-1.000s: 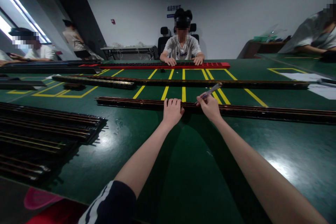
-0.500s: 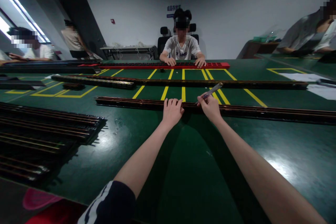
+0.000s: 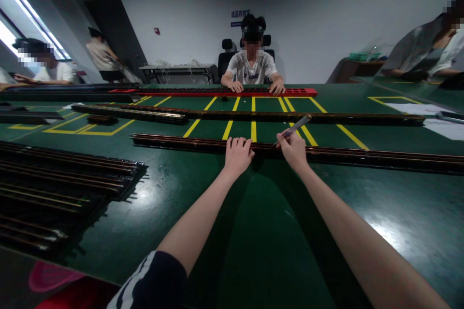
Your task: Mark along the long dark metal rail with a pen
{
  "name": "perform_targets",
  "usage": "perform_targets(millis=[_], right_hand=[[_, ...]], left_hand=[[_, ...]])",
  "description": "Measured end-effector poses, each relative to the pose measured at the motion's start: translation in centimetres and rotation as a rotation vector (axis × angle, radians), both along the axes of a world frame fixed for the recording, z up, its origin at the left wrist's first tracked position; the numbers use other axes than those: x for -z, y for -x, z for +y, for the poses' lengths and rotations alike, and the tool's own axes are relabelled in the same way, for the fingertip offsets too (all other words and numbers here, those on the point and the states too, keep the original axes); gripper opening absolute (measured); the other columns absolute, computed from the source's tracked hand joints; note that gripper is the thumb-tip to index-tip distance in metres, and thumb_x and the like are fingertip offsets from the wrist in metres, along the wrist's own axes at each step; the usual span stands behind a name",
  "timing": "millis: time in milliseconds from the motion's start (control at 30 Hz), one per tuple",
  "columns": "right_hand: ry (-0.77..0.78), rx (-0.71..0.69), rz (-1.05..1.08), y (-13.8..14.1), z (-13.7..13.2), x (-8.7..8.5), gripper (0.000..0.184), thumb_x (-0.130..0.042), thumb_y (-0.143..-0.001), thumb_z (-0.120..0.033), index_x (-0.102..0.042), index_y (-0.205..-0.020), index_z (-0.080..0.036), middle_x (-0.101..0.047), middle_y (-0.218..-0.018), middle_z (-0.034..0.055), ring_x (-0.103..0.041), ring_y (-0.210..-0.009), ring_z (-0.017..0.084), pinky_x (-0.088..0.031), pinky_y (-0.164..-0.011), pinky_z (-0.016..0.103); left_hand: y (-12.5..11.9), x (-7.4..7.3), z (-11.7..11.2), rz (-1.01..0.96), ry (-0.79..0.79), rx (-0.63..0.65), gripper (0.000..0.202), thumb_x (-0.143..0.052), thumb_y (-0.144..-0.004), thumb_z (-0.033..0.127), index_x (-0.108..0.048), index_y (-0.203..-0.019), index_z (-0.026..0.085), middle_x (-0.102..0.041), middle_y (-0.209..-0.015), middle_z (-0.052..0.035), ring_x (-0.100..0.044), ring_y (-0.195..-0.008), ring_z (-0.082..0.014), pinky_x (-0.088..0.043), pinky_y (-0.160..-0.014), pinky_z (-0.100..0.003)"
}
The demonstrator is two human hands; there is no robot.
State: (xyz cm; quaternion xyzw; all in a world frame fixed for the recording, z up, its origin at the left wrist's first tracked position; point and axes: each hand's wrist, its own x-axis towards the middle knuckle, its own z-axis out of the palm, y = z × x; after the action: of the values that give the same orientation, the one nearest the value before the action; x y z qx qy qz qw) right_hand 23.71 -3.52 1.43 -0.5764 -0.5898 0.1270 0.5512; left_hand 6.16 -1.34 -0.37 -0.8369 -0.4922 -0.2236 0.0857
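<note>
A long dark rail with copper-coloured strips (image 3: 174, 142) lies across the green table in front of me. My left hand (image 3: 237, 155) rests on the rail's near edge, fingers curled over it. My right hand (image 3: 293, 149) is closed on a thin pen-like tool (image 3: 294, 128). The tool's tip points down at the rail between my hands, and its handle slants up to the right.
A second long rail (image 3: 326, 118) lies further back, and a red rail (image 3: 224, 91) sits under the hands of a person seated opposite. A stack of dark rails (image 3: 54, 178) fills the left. Other people sit at left and right. Papers (image 3: 431, 111) lie far right.
My right hand and the tool have shifted slightly to the right along the rail. The left hand stays put.
</note>
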Motion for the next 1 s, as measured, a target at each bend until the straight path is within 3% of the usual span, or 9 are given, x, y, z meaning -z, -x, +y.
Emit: perform_targets(millis=[1000], right_hand=[[0.004,-0.055,-0.011,0.44,0.02,-0.23,0.037,-0.049,-0.083,-0.057,-0.053,-0.075,-0.020,-0.061,-0.065,0.0045,-0.058,-0.057,0.019,-0.048,-0.054,0.033]], left_hand=[[-0.03,-0.05,0.05,0.034,-0.002,0.026,0.034,-0.042,-0.088,0.020,-0.053,-0.120,0.018,-0.060,-0.122,-0.0085,-0.049,-0.119,-0.0232,-0.029,-0.110,-0.047]])
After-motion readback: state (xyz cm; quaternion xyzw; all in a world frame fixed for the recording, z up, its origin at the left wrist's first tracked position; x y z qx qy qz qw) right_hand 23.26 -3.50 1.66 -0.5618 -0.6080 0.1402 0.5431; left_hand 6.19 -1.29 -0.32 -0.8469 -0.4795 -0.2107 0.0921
